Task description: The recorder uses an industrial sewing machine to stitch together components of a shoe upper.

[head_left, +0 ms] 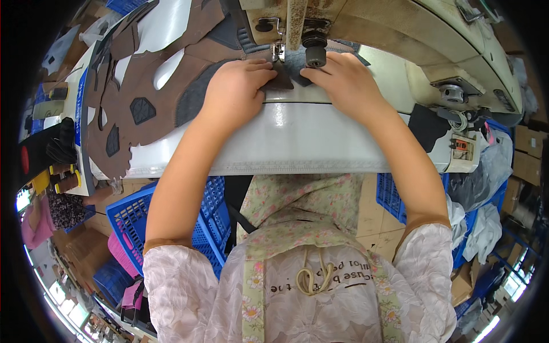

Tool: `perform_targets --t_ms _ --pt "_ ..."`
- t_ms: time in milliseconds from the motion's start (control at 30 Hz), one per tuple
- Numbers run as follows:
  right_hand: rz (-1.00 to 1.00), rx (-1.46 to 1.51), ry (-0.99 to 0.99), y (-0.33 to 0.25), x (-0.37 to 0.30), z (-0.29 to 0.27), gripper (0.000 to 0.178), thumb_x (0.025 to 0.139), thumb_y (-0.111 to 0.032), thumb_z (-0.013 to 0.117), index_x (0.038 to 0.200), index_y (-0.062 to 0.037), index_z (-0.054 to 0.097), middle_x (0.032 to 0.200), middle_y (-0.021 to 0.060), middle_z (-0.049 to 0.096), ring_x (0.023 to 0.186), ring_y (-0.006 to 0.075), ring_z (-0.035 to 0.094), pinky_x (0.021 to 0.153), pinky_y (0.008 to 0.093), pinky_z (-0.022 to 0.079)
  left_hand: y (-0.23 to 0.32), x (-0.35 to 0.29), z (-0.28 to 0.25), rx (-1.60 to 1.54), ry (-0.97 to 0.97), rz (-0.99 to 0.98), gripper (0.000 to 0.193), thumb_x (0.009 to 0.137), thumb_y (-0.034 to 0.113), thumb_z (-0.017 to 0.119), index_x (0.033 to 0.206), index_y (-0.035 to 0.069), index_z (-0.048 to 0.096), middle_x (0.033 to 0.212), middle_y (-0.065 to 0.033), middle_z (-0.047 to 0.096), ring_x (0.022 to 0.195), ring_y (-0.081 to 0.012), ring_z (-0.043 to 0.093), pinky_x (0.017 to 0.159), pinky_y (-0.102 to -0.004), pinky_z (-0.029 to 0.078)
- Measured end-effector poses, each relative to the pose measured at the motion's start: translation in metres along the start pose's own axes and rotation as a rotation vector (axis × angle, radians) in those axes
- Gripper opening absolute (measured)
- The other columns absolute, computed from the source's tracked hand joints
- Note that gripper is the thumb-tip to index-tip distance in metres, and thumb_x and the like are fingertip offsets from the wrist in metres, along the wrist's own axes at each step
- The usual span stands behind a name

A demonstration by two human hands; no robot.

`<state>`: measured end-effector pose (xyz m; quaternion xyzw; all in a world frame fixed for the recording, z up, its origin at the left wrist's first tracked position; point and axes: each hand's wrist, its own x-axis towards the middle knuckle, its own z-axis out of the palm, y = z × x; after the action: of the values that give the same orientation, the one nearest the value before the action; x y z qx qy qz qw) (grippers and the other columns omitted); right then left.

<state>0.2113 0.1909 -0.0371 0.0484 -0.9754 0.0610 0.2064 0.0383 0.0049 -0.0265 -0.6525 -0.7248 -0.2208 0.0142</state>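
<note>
Under the presser foot (278, 52) of a sewing machine (377, 26) lies a workpiece of brown leather (280, 79) and dark grey fabric (298, 71). My left hand (237, 86) is closed on the brown leather just left of the foot, fingers together. Right of the foot, my right hand (346, 83) grips the dark grey fabric with bent fingers, partly behind a dark round knob (315, 56). The large brown panel (157, 108), with dark padded patches, spreads left of my left hand. Its fingertip contact is partly hidden.
A black fabric piece (428, 127) lies on the right of the machine bed (320, 140). Thread spools (67, 182) are at the left edge. Blue baskets (128, 220) flank my lap, and plastic bags (480, 171) fill the right one.
</note>
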Motion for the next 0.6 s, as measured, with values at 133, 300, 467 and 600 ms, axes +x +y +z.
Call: perform_targets --t_ms 133,300,467,600 --pt "-0.004 -0.029 -0.014 -0.004 -0.001 0.001 0.038 0.077 -0.004 0.061 0.112 -0.0147 0.068 0.1 0.0005 0.063 0.098 0.0221 0.058 0.083 0.0378 0.048 -0.003 0.006 -0.008 -0.007 -0.069 0.024 0.043 0.064 -0.005 0.056 0.103 0.002 0.072 0.115 -0.0149 0.069 0.115 -0.0301 0.061 0.1 -0.0428 0.047" --pt "-0.026 -0.08 0.014 -0.009 -0.001 0.0 0.03 0.079 -0.011 0.059 0.107 -0.0127 0.067 0.1 0.0013 0.062 0.1 0.0205 0.059 0.084 0.0362 0.049 -0.012 0.008 -0.01 0.04 -0.073 0.109 0.043 0.064 -0.004 0.058 0.104 0.003 0.071 0.117 -0.0133 0.068 0.117 -0.0288 0.06 0.105 -0.0439 0.045" --pt "-0.097 -0.06 0.029 -0.006 -0.004 -0.002 0.028 0.079 -0.013 0.058 0.106 -0.0123 0.067 0.098 0.002 0.062 0.098 0.0206 0.06 0.083 0.0351 0.05 -0.001 0.001 -0.006 0.17 -0.059 0.1 0.047 0.064 -0.005 0.058 0.108 0.004 0.07 0.122 -0.0119 0.066 0.121 -0.0278 0.057 0.107 -0.044 0.042" --pt "-0.139 -0.039 0.012 0.001 -0.008 -0.002 0.028 0.078 -0.013 0.06 0.106 -0.0121 0.068 0.095 0.002 0.063 0.097 0.0205 0.061 0.084 0.0357 0.05 -0.006 -0.001 -0.008 0.062 -0.067 0.054 0.049 0.064 -0.007 0.054 0.108 0.003 0.071 0.121 -0.0137 0.066 0.121 -0.0294 0.058 0.106 -0.0429 0.043"
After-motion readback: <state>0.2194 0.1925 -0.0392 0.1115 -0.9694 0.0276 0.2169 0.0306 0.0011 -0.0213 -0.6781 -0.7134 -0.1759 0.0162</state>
